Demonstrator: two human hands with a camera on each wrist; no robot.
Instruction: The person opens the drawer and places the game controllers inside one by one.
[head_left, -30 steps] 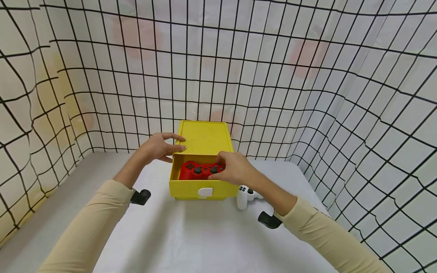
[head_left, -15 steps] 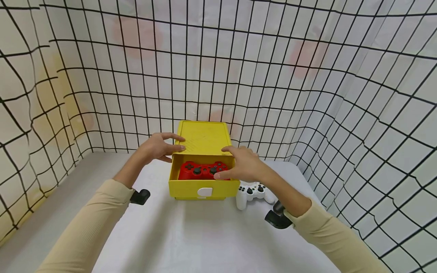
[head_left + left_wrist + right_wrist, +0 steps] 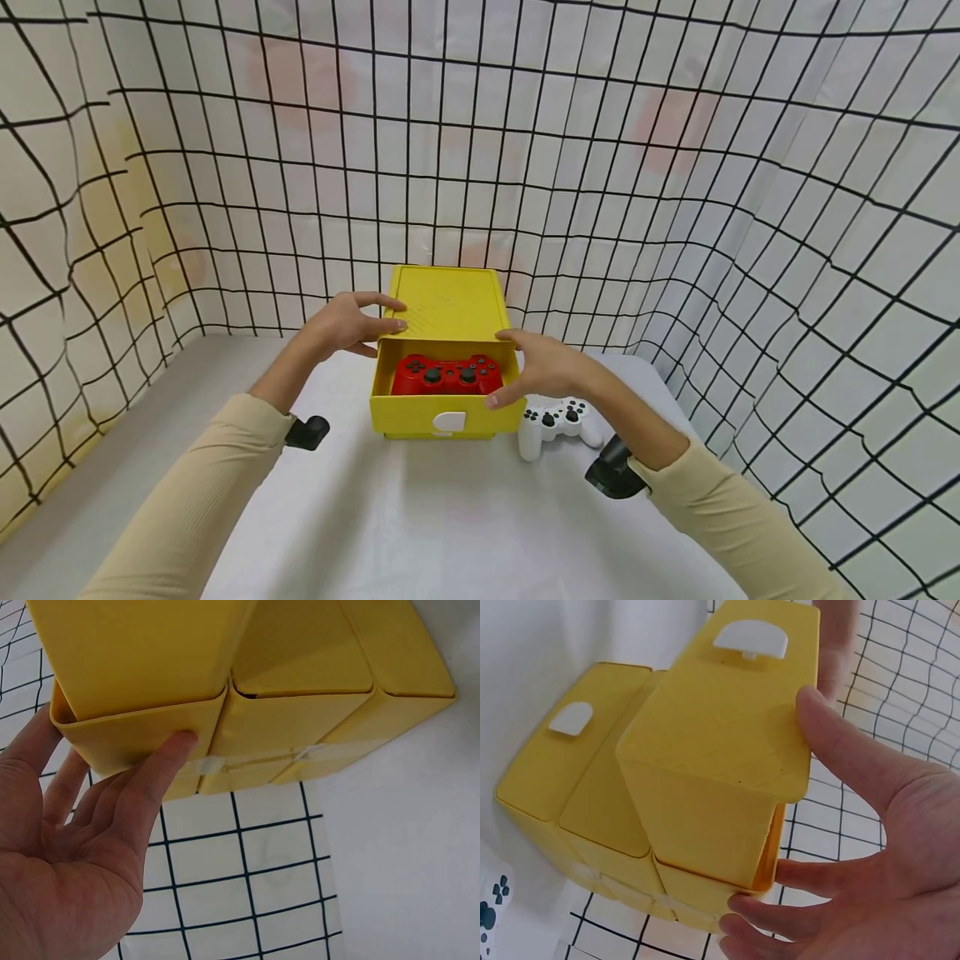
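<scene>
A yellow drawer cabinet (image 3: 450, 302) stands at the table's far side with its top drawer (image 3: 408, 414) pulled out. In the drawer lies a red game controller (image 3: 480, 379). My left hand (image 3: 345, 322) rests on the cabinet's upper left edge, some fingertips on top and another finger along the side, as the left wrist view confirms. At the right, my right hand (image 3: 551, 365) has its thumb (image 3: 844, 739) against the drawer front's edge, while its other fingers reach the cabinet's side. A white game controller (image 3: 561, 425) lies on the table below the right hand.
Black grid netting (image 3: 465, 200) surrounds the white table (image 3: 465, 517) at the back and both sides. Lower drawers with a white handle (image 3: 571, 718) sit under the top one. Black wrist devices (image 3: 307, 432) are worn on both wrists.
My right hand has let go of the red controller inside the drawer and moved right to the drawer's right edge. The left hand and the cabinet have stayed put.
</scene>
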